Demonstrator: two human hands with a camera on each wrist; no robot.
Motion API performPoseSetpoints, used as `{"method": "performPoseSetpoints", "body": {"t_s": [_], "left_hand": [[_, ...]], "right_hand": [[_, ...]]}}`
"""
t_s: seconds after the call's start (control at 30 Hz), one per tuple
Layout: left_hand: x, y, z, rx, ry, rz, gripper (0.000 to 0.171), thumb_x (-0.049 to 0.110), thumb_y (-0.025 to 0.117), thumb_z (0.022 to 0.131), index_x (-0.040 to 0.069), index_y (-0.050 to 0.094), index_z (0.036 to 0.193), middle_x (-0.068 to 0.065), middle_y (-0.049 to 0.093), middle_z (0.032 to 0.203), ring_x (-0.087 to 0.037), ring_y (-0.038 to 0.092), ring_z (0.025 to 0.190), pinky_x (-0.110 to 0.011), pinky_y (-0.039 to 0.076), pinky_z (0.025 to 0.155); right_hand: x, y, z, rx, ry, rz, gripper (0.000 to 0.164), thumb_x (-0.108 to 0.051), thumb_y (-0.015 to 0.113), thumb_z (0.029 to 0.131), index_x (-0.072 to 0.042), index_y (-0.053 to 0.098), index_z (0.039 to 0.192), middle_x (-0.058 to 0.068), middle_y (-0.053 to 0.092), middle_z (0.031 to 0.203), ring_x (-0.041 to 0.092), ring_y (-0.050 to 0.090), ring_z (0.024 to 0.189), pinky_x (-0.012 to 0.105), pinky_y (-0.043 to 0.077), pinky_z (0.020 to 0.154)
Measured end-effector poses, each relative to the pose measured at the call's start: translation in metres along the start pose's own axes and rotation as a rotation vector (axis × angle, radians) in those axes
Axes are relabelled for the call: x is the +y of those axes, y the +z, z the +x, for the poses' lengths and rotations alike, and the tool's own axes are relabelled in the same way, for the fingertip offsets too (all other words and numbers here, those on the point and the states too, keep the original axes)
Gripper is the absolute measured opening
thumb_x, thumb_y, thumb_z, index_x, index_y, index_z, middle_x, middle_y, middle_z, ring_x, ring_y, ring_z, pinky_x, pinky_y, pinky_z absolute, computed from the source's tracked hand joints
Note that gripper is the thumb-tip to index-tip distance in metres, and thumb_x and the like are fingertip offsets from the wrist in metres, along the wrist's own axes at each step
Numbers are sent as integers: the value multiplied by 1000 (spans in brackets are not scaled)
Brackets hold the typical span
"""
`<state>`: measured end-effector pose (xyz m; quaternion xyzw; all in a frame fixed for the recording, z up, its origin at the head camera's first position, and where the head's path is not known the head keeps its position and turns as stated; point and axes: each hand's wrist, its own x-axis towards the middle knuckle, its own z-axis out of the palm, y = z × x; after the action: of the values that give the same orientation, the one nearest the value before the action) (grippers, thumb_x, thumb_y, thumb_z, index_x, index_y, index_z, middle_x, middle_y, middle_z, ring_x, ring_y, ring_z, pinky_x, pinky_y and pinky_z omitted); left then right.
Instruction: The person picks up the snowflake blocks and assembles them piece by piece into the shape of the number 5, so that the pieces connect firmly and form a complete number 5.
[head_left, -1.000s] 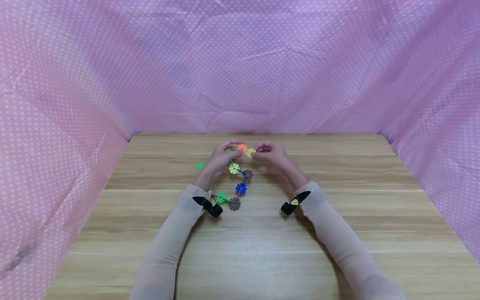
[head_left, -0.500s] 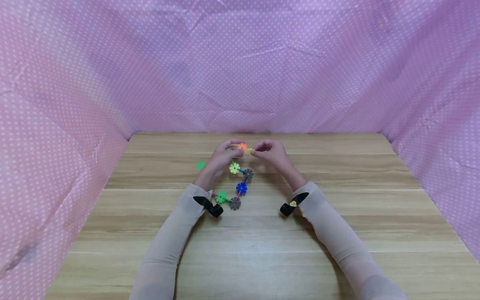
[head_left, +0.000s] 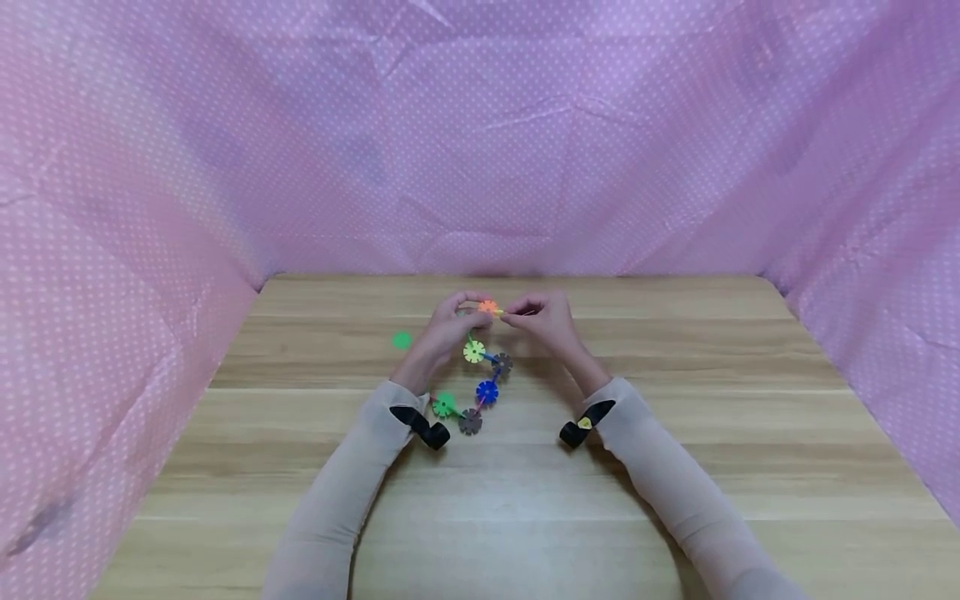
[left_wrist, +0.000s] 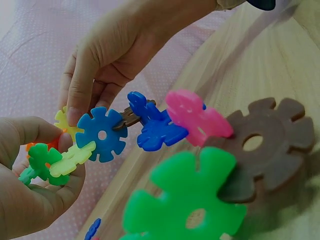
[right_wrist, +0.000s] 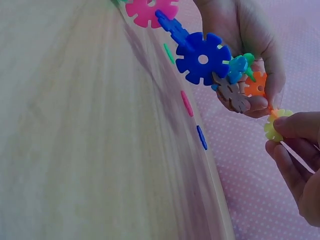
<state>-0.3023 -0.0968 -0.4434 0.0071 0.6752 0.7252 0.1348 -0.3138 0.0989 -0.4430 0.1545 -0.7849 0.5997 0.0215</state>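
Observation:
My left hand [head_left: 450, 327] grips the end of a chain of slotted plastic snowflake discs, with an orange disc [right_wrist: 255, 84] at its fingertips. Between thumb and finger, my right hand [head_left: 549, 321] pinches a yellow disc [right_wrist: 276, 126]. That yellow disc touches the orange disc's edge; whether their slots are interlocked I cannot tell. From the left hand the chain hangs down through a green disc [left_wrist: 44, 162], a pale yellow disc [left_wrist: 72, 158], a light blue disc [left_wrist: 102, 135], a dark blue disc [right_wrist: 203, 59], a pink disc [left_wrist: 197, 116], a brown disc [left_wrist: 280, 142] and a nearer green disc [left_wrist: 172, 192].
Loose discs lie on the wooden table [head_left: 517, 500]: a green one [head_left: 402, 340] left of the left hand, plus a pink one [right_wrist: 186, 103] and a blue one [right_wrist: 201, 137] near the table's edge. Pink dotted cloth [head_left: 480, 150] encloses the back and sides.
The yellow disc in my right fingers has turned from face-on to edge-on against the orange disc. Both hands stay nearly in place; the whole head view has shifted slightly.

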Motion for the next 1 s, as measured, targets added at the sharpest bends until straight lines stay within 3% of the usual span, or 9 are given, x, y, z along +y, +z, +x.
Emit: {"method": "performPoseSetpoints", "body": {"t_s": [0.17, 0.4, 0.53, 0.67, 0.83, 1.0], "left_hand": [[-1, 0, 0, 9, 5, 9, 34, 2, 65, 94, 5, 60, 127, -6, 68, 96, -39, 65, 107, -51, 54, 103], [2, -12, 0, -28, -59, 77, 40, 7, 65, 95, 7, 60, 135, -14, 69, 112, -33, 66, 107, -41, 56, 99], [4, -19, 0, -53, -91, 112, 44, 8, 66, 96, 8, 59, 139, -6, 68, 105, -27, 64, 100, -32, 57, 87], [9, -28, 0, -64, -96, 128, 45, 6, 65, 96, 5, 57, 139, -10, 66, 104, -23, 60, 90, -24, 52, 75], [16, -37, -2, -56, -102, 157, 46, 5, 64, 95, 4, 56, 141, -19, 66, 106, -20, 59, 83, -25, 52, 74], [14, -44, -3, -65, -111, 125, 48, 6, 63, 96, 1, 52, 143, -10, 65, 97, -16, 58, 77, -26, 52, 74]], "right_hand": [[-2, 1, -1, 0, -2, -5, 13, 1, 80, 84, 10, 76, 92, 24, 76, 91, 5, 64, 71, 15, 54, 68], [2, 5, -1, -79, 28, 4, 17, -4, 81, 85, 7, 74, 97, 15, 76, 91, 6, 68, 77, 19, 58, 72], [5, 5, -1, -118, 17, 0, 22, -5, 80, 87, 5, 73, 106, 22, 75, 104, 8, 69, 83, 19, 58, 77], [6, 2, 0, -114, 42, -5, 25, -3, 78, 87, 5, 71, 110, 25, 73, 109, 7, 68, 82, 18, 57, 76], [9, 0, 4, -132, 76, -5, 25, 0, 77, 88, 7, 70, 111, 24, 73, 105, 7, 67, 80, 17, 57, 74], [14, -1, 4, -172, 141, 8, 26, 0, 75, 88, 6, 70, 113, 20, 73, 104, 17, 67, 87, 24, 59, 80]]}}
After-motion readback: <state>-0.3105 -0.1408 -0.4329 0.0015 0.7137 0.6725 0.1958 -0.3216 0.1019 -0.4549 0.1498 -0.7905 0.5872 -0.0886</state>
